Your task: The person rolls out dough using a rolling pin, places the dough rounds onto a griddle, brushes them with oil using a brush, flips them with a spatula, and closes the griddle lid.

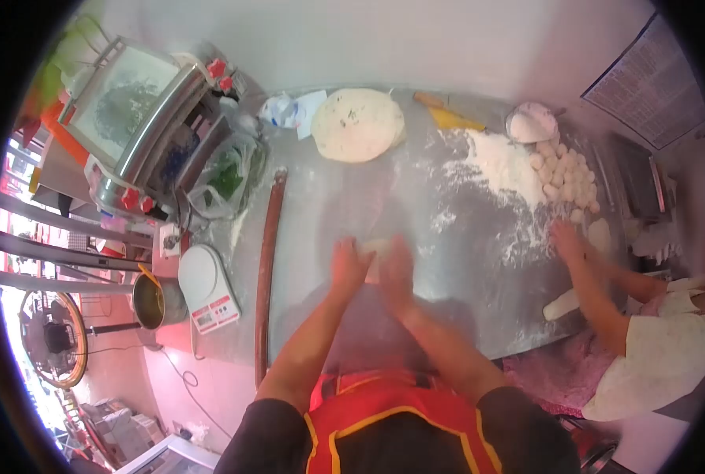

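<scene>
Dough (377, 250) shows over the table (313, 205) between the half-curled fingers of the left hand (348, 268) and right hand (397, 272), apparently cupped from both sides for steadiness, though blur hides whether either grips.

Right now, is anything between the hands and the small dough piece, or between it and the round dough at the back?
Nothing visible is in the way. The left hand and right hand are at the dough piece, and only tabletop shows between it and the round dough. The wooden rod lies off to the left.
</scene>
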`<state>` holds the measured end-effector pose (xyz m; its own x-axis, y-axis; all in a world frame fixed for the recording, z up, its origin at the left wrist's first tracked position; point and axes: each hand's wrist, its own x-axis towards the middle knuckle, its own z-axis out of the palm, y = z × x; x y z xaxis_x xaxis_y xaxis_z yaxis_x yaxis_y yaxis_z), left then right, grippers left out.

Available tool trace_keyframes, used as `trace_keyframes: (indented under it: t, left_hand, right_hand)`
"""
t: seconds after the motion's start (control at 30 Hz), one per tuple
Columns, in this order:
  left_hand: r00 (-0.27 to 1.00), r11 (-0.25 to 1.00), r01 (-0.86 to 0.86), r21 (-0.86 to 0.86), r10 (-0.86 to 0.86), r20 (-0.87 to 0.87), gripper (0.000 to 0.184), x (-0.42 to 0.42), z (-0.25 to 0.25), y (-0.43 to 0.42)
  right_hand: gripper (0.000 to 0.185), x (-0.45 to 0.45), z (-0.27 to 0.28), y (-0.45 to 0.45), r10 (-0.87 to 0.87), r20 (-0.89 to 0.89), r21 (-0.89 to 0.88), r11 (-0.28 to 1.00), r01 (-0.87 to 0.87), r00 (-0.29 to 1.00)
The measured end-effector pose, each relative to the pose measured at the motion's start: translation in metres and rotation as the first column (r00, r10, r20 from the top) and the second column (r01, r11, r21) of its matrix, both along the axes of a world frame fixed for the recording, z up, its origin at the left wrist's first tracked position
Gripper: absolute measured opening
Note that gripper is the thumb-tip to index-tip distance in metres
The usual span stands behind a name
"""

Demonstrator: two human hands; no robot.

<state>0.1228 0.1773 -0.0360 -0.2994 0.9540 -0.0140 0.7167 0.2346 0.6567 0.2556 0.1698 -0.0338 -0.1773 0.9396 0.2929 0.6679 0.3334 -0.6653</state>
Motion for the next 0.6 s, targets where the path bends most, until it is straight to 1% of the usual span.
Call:
trace_keyframes:
  t: [0.03,0.07,0.17,0.2,0.27,0.3,0.37,0.4,0.47,0.5,0.57,0.6]
  left_hand:
    - [0.997,0.995,0.016,-0.101,-0.008,0.077,0.044,-0.002,0.011,0.001]
    - [0.988,0.978,0.049,-0.201,-0.017,0.154,0.041,-0.003,0.018,0.004]
    - [0.963,0.984,0.047,-0.173,0.002,0.270,0.033,-0.005,0.016,0.004]
    - [0.946,0.978,0.051,-0.200,0.016,0.322,0.034,-0.009,0.013,0.009]
    - [0.903,0.960,0.063,-0.272,0.061,0.425,0.036,-0.013,0.004,0.009]
    - [0.878,0.962,0.067,-0.265,0.069,0.473,0.037,-0.011,0.014,0.009]
    - [0.825,0.960,0.065,-0.271,0.101,0.556,0.039,-0.012,0.039,-0.004]
    - [0.864,0.972,0.075,-0.224,0.049,0.502,0.039,-0.017,0.032,-0.004]
    - [0.924,0.983,0.102,-0.154,-0.036,0.381,0.039,-0.027,0.005,-0.012]
    - [0.938,0.996,0.046,-0.076,-0.016,0.346,0.039,-0.029,0.009,-0.021]
    - [0.961,0.998,-0.052,0.035,0.040,0.275,0.039,-0.030,0.026,-0.042]
    - [0.985,0.999,0.008,0.047,-0.016,0.173,0.041,-0.027,0.029,-0.046]
  right_hand:
    - [0.056,-0.006,0.002,-0.003,0.018,0.073,0.018,1.000,-0.019,0.997]
    - [0.053,-0.013,-0.016,-0.005,-0.009,0.108,0.054,0.999,0.003,0.994]
    - [0.050,-0.013,-0.016,-0.006,0.037,0.189,0.076,0.996,-0.052,0.981]
    - [0.048,-0.017,-0.013,-0.003,0.021,0.214,0.108,0.993,-0.045,0.977]
    - [0.048,-0.015,-0.007,0.002,0.013,0.326,0.183,0.980,-0.077,0.945]
    - [0.048,-0.015,-0.005,-0.003,0.015,0.377,0.200,0.975,-0.097,0.926]
    - [0.046,-0.013,-0.001,-0.010,0.024,0.233,0.122,0.991,-0.053,0.972]
    - [0.044,-0.012,0.001,0.001,0.027,0.157,0.099,0.994,-0.043,0.987]
    - [0.042,0.004,-0.017,0.026,0.046,0.003,0.142,0.989,-0.046,0.999]
    - [0.040,0.011,-0.026,0.024,0.051,-0.073,0.134,0.990,-0.041,0.996]
    - [0.040,0.011,-0.012,0.025,-0.064,-0.141,-0.118,0.992,0.047,0.988]
    - [0.041,0.007,-0.014,0.024,-0.053,-0.144,-0.171,0.985,0.027,0.988]
